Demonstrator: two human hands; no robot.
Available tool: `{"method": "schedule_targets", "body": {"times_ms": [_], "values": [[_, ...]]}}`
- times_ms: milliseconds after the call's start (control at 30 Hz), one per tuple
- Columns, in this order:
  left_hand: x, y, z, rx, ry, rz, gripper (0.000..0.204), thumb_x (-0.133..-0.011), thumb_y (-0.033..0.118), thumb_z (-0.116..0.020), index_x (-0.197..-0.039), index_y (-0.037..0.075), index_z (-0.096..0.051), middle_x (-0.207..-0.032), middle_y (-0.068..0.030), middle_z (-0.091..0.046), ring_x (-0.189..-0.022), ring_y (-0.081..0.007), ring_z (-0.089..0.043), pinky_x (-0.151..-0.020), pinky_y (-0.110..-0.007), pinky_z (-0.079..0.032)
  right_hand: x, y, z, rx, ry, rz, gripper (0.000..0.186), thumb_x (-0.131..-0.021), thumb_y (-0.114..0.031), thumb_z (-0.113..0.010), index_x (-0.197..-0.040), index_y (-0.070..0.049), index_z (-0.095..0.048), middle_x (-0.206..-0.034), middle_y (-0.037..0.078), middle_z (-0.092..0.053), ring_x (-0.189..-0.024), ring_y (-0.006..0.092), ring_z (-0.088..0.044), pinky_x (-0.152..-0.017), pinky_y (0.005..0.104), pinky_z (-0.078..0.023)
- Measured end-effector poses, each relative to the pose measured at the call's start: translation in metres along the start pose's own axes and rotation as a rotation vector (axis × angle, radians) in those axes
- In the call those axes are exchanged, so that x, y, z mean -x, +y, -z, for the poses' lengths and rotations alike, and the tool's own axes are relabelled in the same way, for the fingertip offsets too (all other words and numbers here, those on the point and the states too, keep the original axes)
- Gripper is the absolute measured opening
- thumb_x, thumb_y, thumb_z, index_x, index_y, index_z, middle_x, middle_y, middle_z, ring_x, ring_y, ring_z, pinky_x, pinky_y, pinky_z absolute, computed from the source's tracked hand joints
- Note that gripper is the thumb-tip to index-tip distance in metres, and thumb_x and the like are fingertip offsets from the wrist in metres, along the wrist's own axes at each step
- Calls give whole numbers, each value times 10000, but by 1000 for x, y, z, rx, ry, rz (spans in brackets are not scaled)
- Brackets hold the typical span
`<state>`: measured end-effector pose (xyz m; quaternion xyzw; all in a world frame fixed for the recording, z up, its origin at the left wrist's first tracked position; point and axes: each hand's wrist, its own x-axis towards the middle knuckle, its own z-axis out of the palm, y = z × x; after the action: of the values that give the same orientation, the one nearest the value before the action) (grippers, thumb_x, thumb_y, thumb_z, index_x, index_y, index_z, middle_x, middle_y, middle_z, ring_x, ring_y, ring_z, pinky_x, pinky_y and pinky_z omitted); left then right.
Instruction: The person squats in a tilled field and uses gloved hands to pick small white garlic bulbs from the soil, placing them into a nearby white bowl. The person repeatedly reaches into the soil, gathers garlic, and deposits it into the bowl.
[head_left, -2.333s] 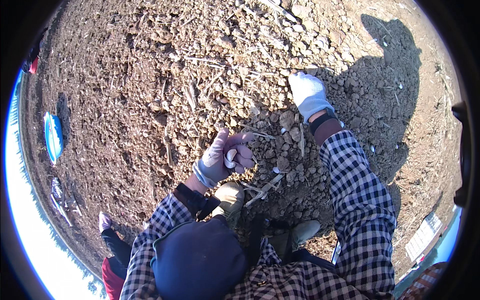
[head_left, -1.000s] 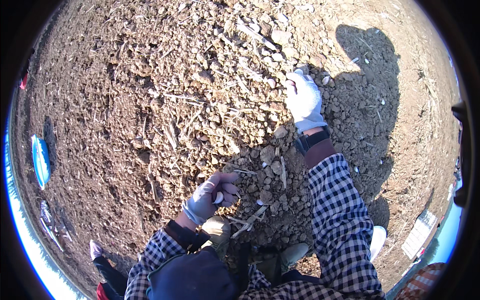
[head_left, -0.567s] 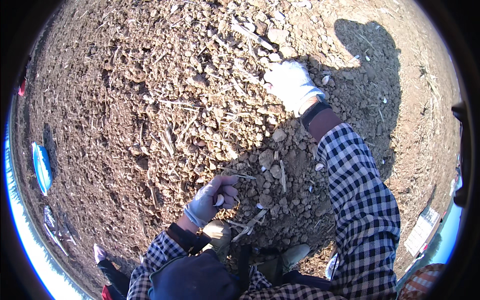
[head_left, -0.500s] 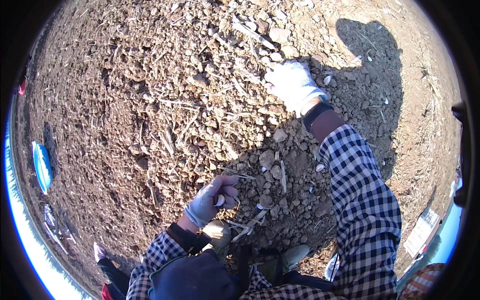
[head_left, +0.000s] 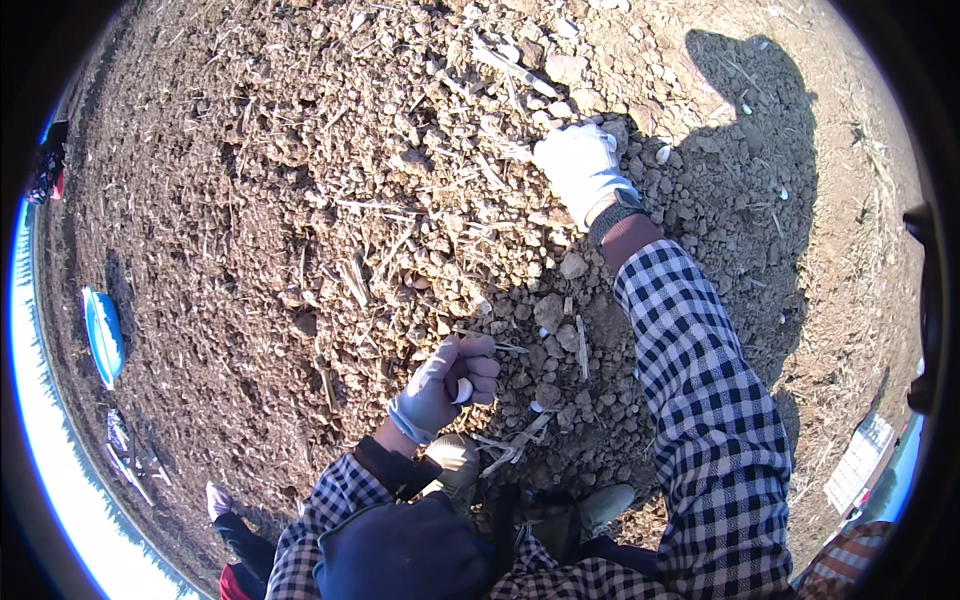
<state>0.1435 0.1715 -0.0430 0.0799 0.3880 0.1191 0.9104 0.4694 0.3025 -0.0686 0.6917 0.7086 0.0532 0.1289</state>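
Observation:
My left hand (head_left: 447, 385), in a pale glove, is curled above the soil near my feet, with a whitish garlic clove (head_left: 463, 390) showing against its fingers. Farther out and to the right, my right hand (head_left: 580, 165) wears a bright white glove and reaches down to the clods. Its fingers are bent together, and their tips are hidden by glare and soil, so what they hold is unclear. Just right of it lies a pale clove (head_left: 663, 154) on the ground. Another clove (head_left: 536, 407) rests in the shade right of my left hand.
Dry, cloddy soil (head_left: 250, 250) with straw surrounds me. A blue-and-white bundle (head_left: 103, 337) lies far left. Another person's leg (head_left: 245, 540) shows at lower left, a checked orange sleeve (head_left: 850, 560) at lower right. A pale flat panel (head_left: 860, 460) stands beyond that sleeve.
The view has shifted slightly. My right hand has drawn a little left over the soil, away from the clove beside it. My left hand has risen slightly rightward, keeping its clove.

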Motion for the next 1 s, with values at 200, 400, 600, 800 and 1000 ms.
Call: {"method": "schedule_targets", "body": {"times_ms": [200, 400, 600, 800, 1000], "values": [[5, 2, 3, 191, -93, -108, 676, -971, 614, -510, -1295, 26, -588, -1180, -165, -664, -1041, -284, -642, -946, -453, -514, 74, -5, 31, -555, 303, -154, 183, -915, -194, -600, -1064, -161, -702, -903, 105, -675, -763, 288, -678, -654, 408, -550], [-3, -3, 5, 256, -115, -138, 750, -985, 627, -457, -1396, 2, -512, -1302, -184, -625, -1139, -307, -625, -1034, -449, -474, 179, -91, 65, -1154, -41, 14, 243, -909, -233, -654, -1117, -112, -691, -889, 129, -662, -792, 328, -665, -693, 427, -531], [3, -13, -9, 129, -80, -175, 774, -953, 672, -480, -1434, 66, -496, -1391, -164, -568, -1255, -310, -543, -1087, -475, -402, 209, -152, 68, -1009, -167, 46, 192, -914, -203, -621, -1049, -68, -639, -972, 158, -638, -876, 345, -674, -712, 436, -563], [2, -18, -28, 130, -141, -160, 892, -936, 683, -505, -1516, 24, -348, -1498, -170, -443, -1330, -294, -476, -1144, -420, -364, 226, -128, 49, -1188, 34, -161, 178, -933, -158, -587, -1079, -68, -632, -995, 161, -653, -892, 344, -671, -747, 447, -548], [3, -16, -21, 67, -158, -170, 810, -988, 592, -489, -1528, 12, -324, -1564, -230, -352, -1433, -368, -379, -1194, -479, -313, 209, 21, 18, -1299, 182, -814, 166, -980, -126, -574, -1075, 2, -624, -897, 160, -687, -769, 267, -666, -726, 357, -525]]}}
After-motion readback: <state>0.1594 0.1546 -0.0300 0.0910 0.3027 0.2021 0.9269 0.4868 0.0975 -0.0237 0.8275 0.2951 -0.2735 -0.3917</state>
